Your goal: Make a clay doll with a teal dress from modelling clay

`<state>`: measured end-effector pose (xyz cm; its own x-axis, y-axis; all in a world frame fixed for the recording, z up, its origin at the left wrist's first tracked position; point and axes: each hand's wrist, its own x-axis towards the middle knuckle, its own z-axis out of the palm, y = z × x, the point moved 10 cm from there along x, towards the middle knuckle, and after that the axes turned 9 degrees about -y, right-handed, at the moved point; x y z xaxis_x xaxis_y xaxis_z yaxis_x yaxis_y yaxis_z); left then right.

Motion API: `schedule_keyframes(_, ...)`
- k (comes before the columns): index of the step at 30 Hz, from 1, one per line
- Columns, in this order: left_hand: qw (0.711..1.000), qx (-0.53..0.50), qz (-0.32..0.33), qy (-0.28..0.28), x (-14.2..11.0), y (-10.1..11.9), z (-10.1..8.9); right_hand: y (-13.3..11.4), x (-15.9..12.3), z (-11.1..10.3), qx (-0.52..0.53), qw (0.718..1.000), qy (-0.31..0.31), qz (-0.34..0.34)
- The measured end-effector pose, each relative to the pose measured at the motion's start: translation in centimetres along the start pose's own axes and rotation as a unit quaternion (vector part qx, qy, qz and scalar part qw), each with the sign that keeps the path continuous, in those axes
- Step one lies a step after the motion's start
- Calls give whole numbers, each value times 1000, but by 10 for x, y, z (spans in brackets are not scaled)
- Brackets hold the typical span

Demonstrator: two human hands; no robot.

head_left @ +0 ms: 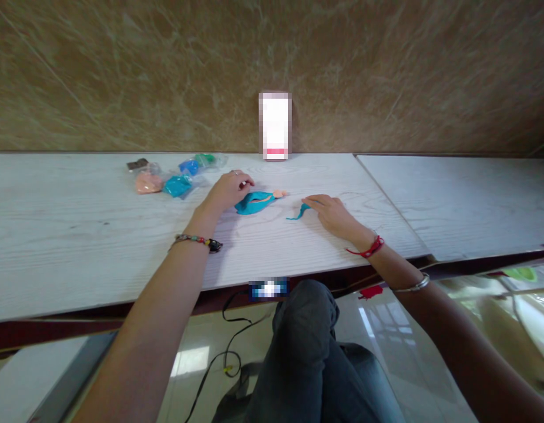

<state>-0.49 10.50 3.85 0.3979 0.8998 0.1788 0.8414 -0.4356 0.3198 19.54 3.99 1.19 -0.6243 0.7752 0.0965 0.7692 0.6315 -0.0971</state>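
While the right hand [333, 216] lies low over the white table [100, 235], its fingers are nearly straight and close together, tips at the upper end of a thin teal strip [303, 210]; pinched or just pressed, cannot tell. Strip is wavy, its thin tail pointing left. Left hand [230, 191] is loosely curled, tips by the wide left end of a flat teal clay shape [248, 207]; cannot tell if they touch it or grip anything.

Clay shape lies on the table between the hands, long axis roughly left to right, tilted a little up toward the wall at the right. Narrow end points right, where a small peach piece [278, 194] adjoins it; a pale streak runs lengthwise along its middle. Strip is just right of it, apart.

Left of the left hand, clear bags: peach clay [149, 182], teal clay [177, 186], blue clay [189, 167], green clay [205, 158], plus a small dark packet [137, 164]. Writing on them too small to read.

Upright phone [275, 126] at the marbled wall [122, 76], screen pixelated, text unreadable. Another pixelated device [269, 288] at the near table edge. Beaded bracelet [195, 239] on left wrist, red string [372, 247] on right, silver bangle [413, 285] farther up. Below, jeans [298, 352] and a black cable [228, 352].
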Motion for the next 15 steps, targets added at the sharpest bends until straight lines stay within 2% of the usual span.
schedule_keyframes(5, 1000, 6, -3, -1, 1, -1, 1, -3, 2, 3, 1, 1000, -18, -7)
schedule_keyframes(11, 1000, 1, -4, -3, 1, -1, 0, 11, 1, 2, 81, 996, 44, -5)
schedule_keyframes(15, 1000, 8, 3, -7, 2, 0, 1, 16, -1, 1, 60, 997, 42, 2)
